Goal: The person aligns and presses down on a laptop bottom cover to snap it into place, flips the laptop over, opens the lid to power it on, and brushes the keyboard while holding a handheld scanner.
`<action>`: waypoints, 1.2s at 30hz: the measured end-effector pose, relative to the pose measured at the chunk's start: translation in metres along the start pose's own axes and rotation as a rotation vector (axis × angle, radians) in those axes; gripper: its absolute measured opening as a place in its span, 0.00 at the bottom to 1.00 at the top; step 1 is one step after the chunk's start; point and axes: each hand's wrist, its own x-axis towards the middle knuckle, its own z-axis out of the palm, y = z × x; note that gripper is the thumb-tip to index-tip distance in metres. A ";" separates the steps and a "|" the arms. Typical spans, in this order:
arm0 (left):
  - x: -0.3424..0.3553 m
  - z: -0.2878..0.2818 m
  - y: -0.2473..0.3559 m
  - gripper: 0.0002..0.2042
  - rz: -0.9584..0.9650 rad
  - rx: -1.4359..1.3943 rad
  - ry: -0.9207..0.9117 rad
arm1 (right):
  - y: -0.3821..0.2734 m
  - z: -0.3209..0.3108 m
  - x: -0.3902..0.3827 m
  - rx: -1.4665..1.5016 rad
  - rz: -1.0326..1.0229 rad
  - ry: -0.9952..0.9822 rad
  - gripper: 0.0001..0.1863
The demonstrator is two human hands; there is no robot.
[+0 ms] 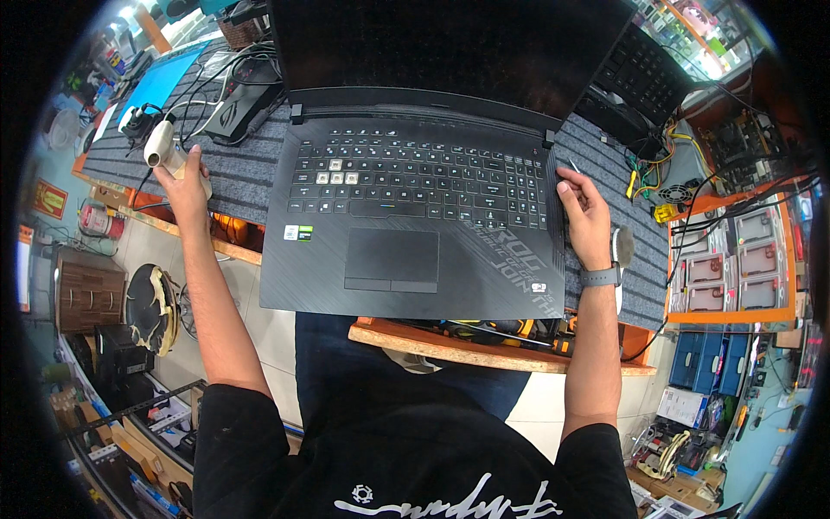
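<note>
A black laptop (393, 259) lies open in front of me, its screen (445, 48) dark; several key spots on the left of its keyboard show white with no caps. My left hand (186, 186) grips a white handheld dryer (161, 141) at the bench's left, beside the laptop. My right hand (581, 208) has curled fingers at the laptop's right edge; a thin pointed object (573, 164) shows by the fingertips, and I cannot make out exactly what they hold.
Cables and a black power adapter (235, 112) lie back left near a blue mat (173, 73). At right are a black keyboard (640, 78), wires and a case rack (726, 277). An open drawer (432, 346) of tools is below the laptop; a stool (151, 307) stands left.
</note>
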 end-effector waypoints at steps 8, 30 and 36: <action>0.001 0.000 -0.002 0.26 0.003 0.011 -0.005 | -0.002 -0.001 -0.001 -0.022 0.005 -0.001 0.16; 0.002 -0.002 -0.004 0.26 -0.003 0.011 -0.005 | -0.001 0.000 0.000 0.008 0.005 0.000 0.16; -0.001 0.002 0.000 0.25 0.024 -0.003 0.008 | -0.003 0.000 -0.001 -0.018 0.001 -0.004 0.16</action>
